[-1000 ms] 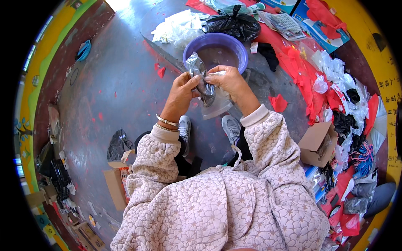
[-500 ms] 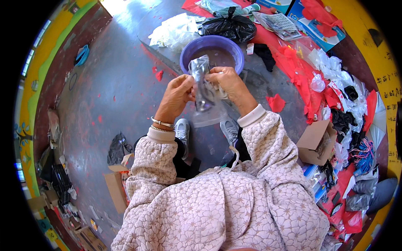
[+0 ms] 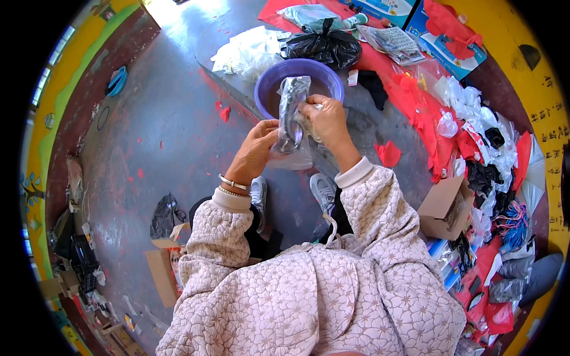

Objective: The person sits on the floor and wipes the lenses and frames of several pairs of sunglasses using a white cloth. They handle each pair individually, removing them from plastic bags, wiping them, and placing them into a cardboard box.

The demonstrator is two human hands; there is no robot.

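Note:
A clear plastic bag with a long dark, shiny item inside is held up between my hands, over the near rim of the purple basin. What the dark item is, I cannot make out. My left hand grips the bag's lower left side, its fingers partly behind the plastic. At the upper right edge my right hand pinches the bag, and something pale shows under its fingers. The bag's loose end hangs below, above my grey shoes.
A black plastic bag and white plastic bags lie beyond the basin. Red cloth, plastic scraps and an open cardboard box line the right side. On the left stand another cardboard box and a dark bag.
The clear bag has turned more upright and shifted slightly right, its loose end drawn up. My left hand has slid lower along it; my right hand stays near its upper edge.

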